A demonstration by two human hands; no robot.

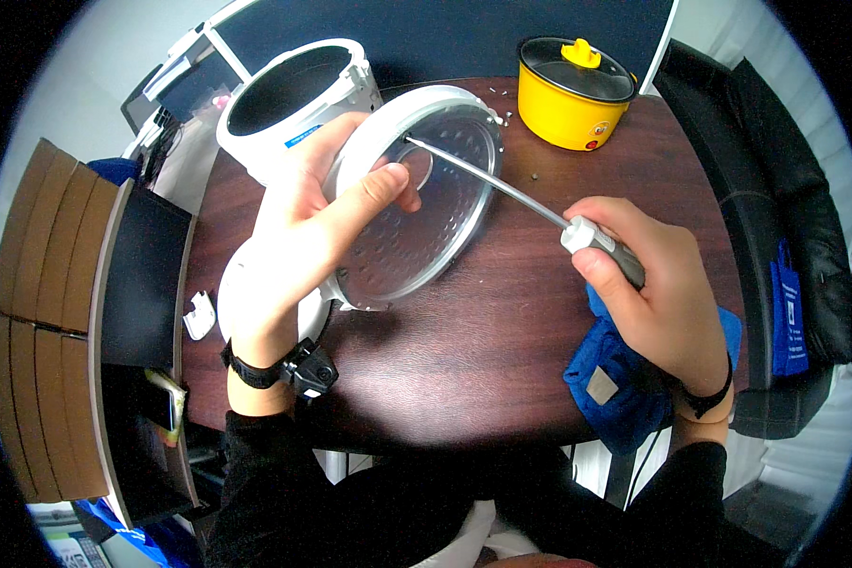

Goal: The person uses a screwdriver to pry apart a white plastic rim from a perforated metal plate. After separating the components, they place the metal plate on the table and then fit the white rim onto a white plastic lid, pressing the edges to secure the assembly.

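My left hand (336,194) grips a round transparent lid (417,227) with a white rim, holding it tilted up above the table. The thumb lies across its face and the fingers go behind the rim. In my right hand (648,275) is a screwdriver (511,189) with a grey and white handle. Its long shaft slants up to the left, and the tip meets the lid's inner side near the white rim, close to my left thumb. Whether a screw sits under the tip is too small to tell.
Behind my left hand stands a white pot (289,95) with a dark inside. A yellow electric pot (573,104) with a glass lid stands at the back right. A blue cloth (606,379) lies under my right forearm. A small white plastic piece (200,315) rests at the table's left edge.
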